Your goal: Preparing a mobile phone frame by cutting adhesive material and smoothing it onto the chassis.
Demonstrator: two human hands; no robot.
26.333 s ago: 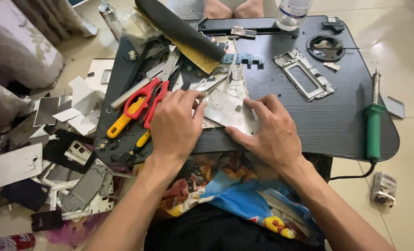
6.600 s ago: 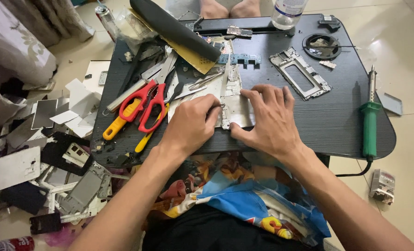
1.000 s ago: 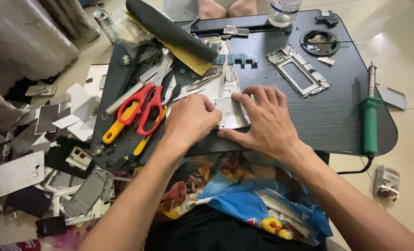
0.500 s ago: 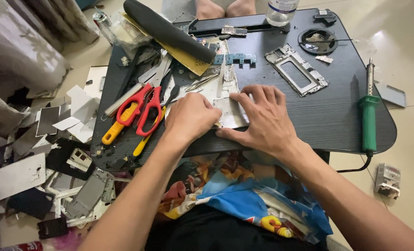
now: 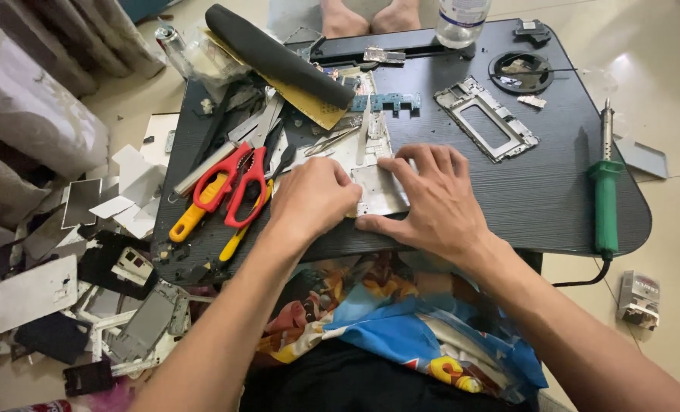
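Both hands, left hand (image 5: 315,200) curled and right hand (image 5: 434,200) with fingers (image 5: 439,162) spread flat, press a thin silvery metal plate (image 5: 382,191) onto the dark wood-grain desk (image 5: 554,191), just right of red-handled scissors (image 5: 233,187).

Red-handled scissors (image 5: 233,187) left on black surface (image 5: 561,191), yellow-handled tool (image 5: 191,217) beside them. Green soldering iron (image 5: 604,198) at right edge. Metal phone frame (image 5: 486,128) upper middle, clear bottle (image 5: 462,19) at far edge. Phone panels (image 5: 35,294) scattered on floor, left.
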